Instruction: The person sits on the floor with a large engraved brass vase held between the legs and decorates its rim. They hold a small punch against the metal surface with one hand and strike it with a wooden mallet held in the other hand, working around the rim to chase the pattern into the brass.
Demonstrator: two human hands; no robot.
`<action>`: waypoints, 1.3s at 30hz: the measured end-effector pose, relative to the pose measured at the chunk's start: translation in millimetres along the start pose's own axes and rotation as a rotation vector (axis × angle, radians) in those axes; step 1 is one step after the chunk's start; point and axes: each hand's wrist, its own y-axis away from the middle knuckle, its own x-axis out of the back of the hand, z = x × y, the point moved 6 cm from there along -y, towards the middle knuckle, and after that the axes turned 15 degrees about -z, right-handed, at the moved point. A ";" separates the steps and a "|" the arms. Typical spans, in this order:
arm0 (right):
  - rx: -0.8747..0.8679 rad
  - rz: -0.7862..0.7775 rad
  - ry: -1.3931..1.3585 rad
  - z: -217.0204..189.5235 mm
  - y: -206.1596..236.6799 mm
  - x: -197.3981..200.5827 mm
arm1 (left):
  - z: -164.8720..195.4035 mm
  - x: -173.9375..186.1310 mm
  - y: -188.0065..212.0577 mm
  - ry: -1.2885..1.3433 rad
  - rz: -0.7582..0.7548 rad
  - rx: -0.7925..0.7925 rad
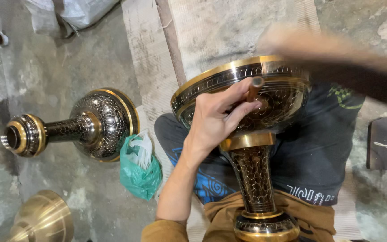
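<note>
Brass and black — the vase [251,148] lies across my lap, its long axis running from the foot [266,226] near my waist out to the wide bowl [229,78] away from me. My left hand [218,118] rests on the bowl's engraved side, its fingers [236,96] clamped round a short punch [254,87] whose tip points into the metal. That hand is the near one, touching the vase. My right hand [292,42] is a blur above the bowl's far rim, off to the right; I cannot tell whether its fingers are closed or what they hold. Left of my knee on the floor [45,67] sits a green bag [139,168], then a second vase [72,125] lying on its side, neck pointing left — well apart from me. A plain brass piece [41,219] shows at the floor's near left corner.
</note>
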 end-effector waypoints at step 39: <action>0.088 0.335 0.224 -99.0 135.8 -78.5 | 15.9 -22.0 -46.6 -0.221 -0.770 -0.364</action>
